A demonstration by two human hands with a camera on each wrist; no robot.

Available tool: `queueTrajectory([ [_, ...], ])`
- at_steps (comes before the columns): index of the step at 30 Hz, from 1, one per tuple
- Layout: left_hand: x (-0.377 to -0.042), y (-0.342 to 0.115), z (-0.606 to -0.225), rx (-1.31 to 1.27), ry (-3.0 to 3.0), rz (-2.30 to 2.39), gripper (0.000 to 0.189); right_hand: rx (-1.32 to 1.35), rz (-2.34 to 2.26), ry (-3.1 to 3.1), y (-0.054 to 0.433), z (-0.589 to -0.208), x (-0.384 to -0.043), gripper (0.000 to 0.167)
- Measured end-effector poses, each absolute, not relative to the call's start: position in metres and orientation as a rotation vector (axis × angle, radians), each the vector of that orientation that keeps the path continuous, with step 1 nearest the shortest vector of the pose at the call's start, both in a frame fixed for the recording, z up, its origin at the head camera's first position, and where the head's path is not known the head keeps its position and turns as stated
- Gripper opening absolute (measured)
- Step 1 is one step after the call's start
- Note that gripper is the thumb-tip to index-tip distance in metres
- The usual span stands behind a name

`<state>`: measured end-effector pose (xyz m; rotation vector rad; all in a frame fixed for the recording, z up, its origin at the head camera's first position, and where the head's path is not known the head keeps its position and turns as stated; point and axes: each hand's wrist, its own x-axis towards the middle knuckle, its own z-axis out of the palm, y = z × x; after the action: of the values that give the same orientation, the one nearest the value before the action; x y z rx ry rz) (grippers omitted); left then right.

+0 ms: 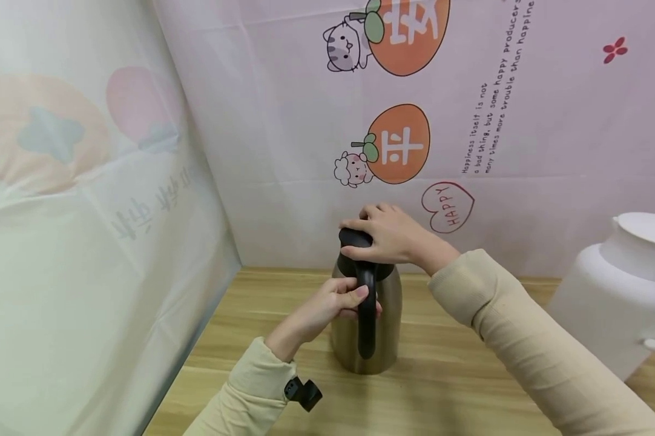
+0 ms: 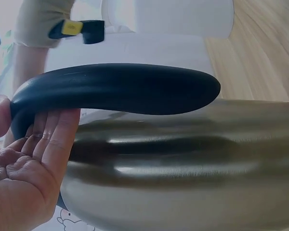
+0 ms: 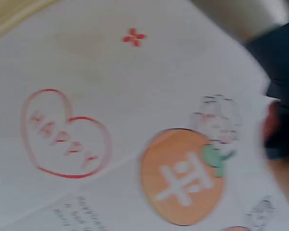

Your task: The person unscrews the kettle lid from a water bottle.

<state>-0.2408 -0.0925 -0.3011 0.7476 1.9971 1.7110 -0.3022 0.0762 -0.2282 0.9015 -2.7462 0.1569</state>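
Note:
A brushed-steel thermos jug (image 1: 386, 330) with a black top stands upright on the wooden table, its black handle (image 1: 367, 333) facing me. My left hand (image 1: 324, 306) grips the upper part of that handle, thumb on the near side. In the left wrist view its fingers (image 2: 58, 139) pass between the handle and the steel body (image 2: 183, 192). From above, my right hand (image 1: 390, 236) holds the black lid (image 1: 355, 238), thumb on the near side and fingers across the far side. The right wrist view catches only a blurred part of the black top (image 3: 282, 67) at its edge.
A large white metal can (image 1: 605, 297) with a flared mouth and side handle stands at the right. Behind the table (image 1: 284, 297) hangs a printed cloth (image 1: 284, 181) with orange fruit drawings; another pale cloth (image 1: 88, 272) closes off the left side.

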Motion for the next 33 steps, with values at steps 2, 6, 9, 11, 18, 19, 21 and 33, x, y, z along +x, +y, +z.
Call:
queueTrajectory([
  [2, -0.241, -0.093, -0.302, 0.754, 2.002, 1.705, 0.045, 0.743, 0.122, -2.786, 0.07, -0.223, -0.294, 0.065],
  [6, -0.241, -0.094, -0.3, 0.748, 2.004, 1.701, 0.044, 0.371, 0.154, -2.916, 0.052, -0.214, -0.279, 0.08],
  [9, -0.241, -0.093, -0.299, 0.737, 1.996, 1.709, 0.044, 0.204, 0.19, -3.01, 0.042, -0.212, -0.275, 0.086],
  [11, -0.241, -0.093, -0.299, 0.733, 1.99, 1.714, 0.044, 0.145, 0.228, -3.05, 0.038, -0.213, -0.274, 0.086],
  [18, -0.24, -0.093, -0.299, 0.726, 1.999, 1.705, 0.043, 0.164, 0.39, -3.016, 0.038, -0.222, -0.278, 0.075],
  [19, -0.24, -0.093, -0.299, 0.725, 2.001, 1.701, 0.043, 0.188, 0.411, -3.005, 0.039, -0.224, -0.279, 0.074],
  [21, -0.24, -0.094, -0.298, 0.727, 2.002, 1.691, 0.043, 0.236, 0.453, -2.984, 0.042, -0.227, -0.281, 0.073],
  [33, -0.241, -0.093, -0.297, 0.736, 2.015, 1.68, 0.042, 0.474, 0.526, -2.883, 0.058, -0.234, -0.289, 0.07],
])
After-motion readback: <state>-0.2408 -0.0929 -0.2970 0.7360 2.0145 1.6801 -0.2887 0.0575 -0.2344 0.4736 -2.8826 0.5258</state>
